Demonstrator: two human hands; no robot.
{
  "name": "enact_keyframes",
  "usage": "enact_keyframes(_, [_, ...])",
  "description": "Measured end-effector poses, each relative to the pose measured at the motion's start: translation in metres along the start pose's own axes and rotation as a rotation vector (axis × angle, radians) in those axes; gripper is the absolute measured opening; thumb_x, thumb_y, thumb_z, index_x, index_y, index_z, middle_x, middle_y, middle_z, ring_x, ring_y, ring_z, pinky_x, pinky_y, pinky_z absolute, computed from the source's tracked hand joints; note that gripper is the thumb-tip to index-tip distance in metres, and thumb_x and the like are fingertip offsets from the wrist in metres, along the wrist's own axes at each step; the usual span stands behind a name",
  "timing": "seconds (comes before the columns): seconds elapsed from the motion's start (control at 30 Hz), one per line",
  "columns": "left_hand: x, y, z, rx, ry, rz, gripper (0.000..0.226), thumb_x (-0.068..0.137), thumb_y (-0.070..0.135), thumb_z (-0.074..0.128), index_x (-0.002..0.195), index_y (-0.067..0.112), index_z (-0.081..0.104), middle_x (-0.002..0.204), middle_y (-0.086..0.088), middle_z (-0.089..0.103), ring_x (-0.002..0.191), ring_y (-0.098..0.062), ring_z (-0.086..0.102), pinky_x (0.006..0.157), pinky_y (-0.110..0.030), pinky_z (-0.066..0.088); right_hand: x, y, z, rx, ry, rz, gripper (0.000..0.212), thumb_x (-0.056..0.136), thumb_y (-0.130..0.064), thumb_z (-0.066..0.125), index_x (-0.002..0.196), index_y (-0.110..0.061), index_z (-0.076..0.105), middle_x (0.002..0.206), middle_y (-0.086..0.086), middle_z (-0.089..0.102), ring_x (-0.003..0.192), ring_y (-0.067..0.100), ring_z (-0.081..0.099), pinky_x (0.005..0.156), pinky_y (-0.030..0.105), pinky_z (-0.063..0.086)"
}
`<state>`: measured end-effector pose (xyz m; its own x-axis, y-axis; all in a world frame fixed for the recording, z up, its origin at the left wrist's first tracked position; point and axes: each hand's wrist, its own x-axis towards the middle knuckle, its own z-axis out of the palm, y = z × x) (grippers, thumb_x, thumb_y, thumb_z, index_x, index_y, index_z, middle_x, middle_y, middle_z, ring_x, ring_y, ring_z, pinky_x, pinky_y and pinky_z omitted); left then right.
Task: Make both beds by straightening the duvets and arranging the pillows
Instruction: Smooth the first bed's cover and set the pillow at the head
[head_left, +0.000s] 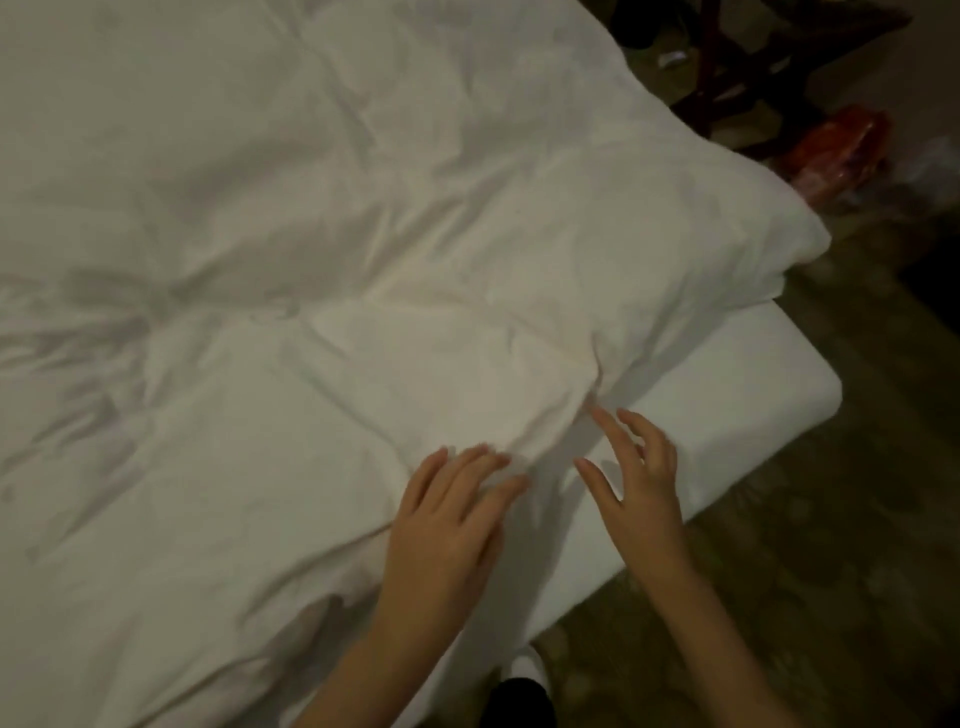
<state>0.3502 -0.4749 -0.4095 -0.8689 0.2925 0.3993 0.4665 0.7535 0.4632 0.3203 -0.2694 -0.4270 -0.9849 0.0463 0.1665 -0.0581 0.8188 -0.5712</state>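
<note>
A white quilted duvet covers most of the bed, creased and bunched toward the corner at the right. Under it the white mattress shows bare at that corner. My left hand lies flat on the duvet near its edge, fingers stretched out and close together. My right hand hovers just beside it over the duvet's edge, fingers spread, holding nothing. No pillows are in view.
Patterned dark carpet lies to the right of the bed. A dark wooden furniture frame stands at the top right, with a red plastic bag beside it. My white shoe shows by the bed's side.
</note>
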Motion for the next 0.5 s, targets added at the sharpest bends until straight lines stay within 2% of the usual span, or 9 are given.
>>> enact_keyframes(0.1, [-0.019,-0.004,0.005,0.132,-0.007,0.022,0.027,0.091,0.013,0.051,0.111,0.018,0.068,0.115,0.001,0.067,0.115,-0.015,0.054,0.108,-0.033,0.028,0.010,0.005,0.001,0.062,-0.041,-0.137,0.049,0.087,-0.030,0.063,0.133,-0.032,0.048,0.132,0.002,0.051,0.121,0.014,0.039,0.094,0.030,0.038])
enact_keyframes(0.2, [-0.014,-0.013,0.009,0.315,0.027,-0.014,0.030,0.093,0.021,0.054,0.120,0.018,0.067,0.123,0.001,0.065,0.119,-0.014,0.051,0.109,-0.042,0.029,0.032,0.007,0.002,0.067,-0.082,-0.300,0.048,0.086,-0.032,0.062,0.132,-0.020,0.052,0.136,0.004,0.052,0.127,0.016,0.040,0.104,0.021,0.030])
enact_keyframes(0.3, [-0.001,-0.020,0.007,0.411,0.033,-0.056,0.037,0.088,0.031,0.063,0.123,0.018,0.065,0.125,0.000,0.063,0.121,-0.015,0.050,0.113,-0.047,0.024,0.052,0.016,-0.001,0.011,-0.145,-0.424,0.055,0.084,-0.040,0.062,0.133,-0.017,0.053,0.139,0.004,0.051,0.133,0.018,0.037,0.109,0.031,0.029])
enact_keyframes(0.4, [0.010,-0.027,0.007,0.487,0.029,-0.095,0.042,0.079,0.038,0.069,0.116,0.018,0.066,0.121,-0.001,0.065,0.117,-0.016,0.051,0.115,-0.047,0.019,0.080,0.025,0.002,-0.058,-0.213,-0.576,0.062,0.079,-0.045,0.062,0.134,-0.019,0.051,0.139,0.003,0.050,0.134,0.022,0.035,0.111,0.044,0.028])
enact_keyframes(0.5, [0.018,-0.038,0.010,0.499,0.085,-0.125,0.033,0.076,0.032,0.071,0.104,0.016,0.067,0.110,-0.001,0.068,0.110,-0.016,0.054,0.113,-0.046,0.019,0.098,0.024,0.015,-0.059,-0.202,-0.608,0.058,0.071,-0.037,0.070,0.126,-0.021,0.059,0.129,0.002,0.057,0.124,0.021,0.040,0.103,0.040,0.031])
